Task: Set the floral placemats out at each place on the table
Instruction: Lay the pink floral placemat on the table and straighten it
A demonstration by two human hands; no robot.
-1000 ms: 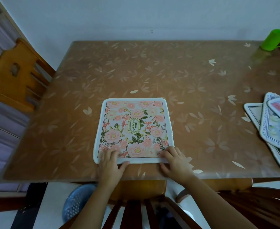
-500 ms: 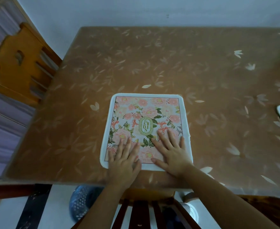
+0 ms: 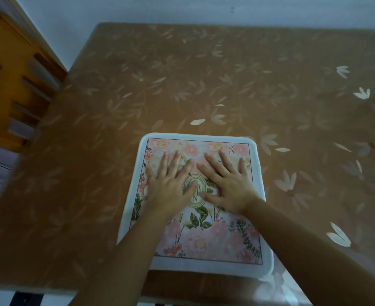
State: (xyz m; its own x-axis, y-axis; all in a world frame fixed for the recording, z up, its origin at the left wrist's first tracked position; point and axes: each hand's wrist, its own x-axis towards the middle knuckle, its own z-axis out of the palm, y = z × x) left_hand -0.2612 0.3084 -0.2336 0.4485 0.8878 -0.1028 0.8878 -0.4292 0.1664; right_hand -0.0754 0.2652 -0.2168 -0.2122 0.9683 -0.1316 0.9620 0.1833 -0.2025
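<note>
**Smoothing the first mat**

Head view: your left hand (image 3: 168, 184) and right hand (image 3: 226, 184) lie flat, fingers spread, on the pink floral white-bordered placemat (image 3: 204, 239) at the brown leaf-patterned table's (image 3: 226, 74) near edge. Next, you'll likely need another mat; none shows here.

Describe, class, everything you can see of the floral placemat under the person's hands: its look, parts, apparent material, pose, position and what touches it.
The floral placemat is a rounded-corner rectangle with a white border, a thin dark line framing pink flowers and green leaves, and a gold oval emblem at its middle. It looks soft and padded. It lies flat at the near edge of the table, on the leaf-patterned cover. The left hand and right hand press flat on it, fingers spread, partly covering the emblem.
</note>
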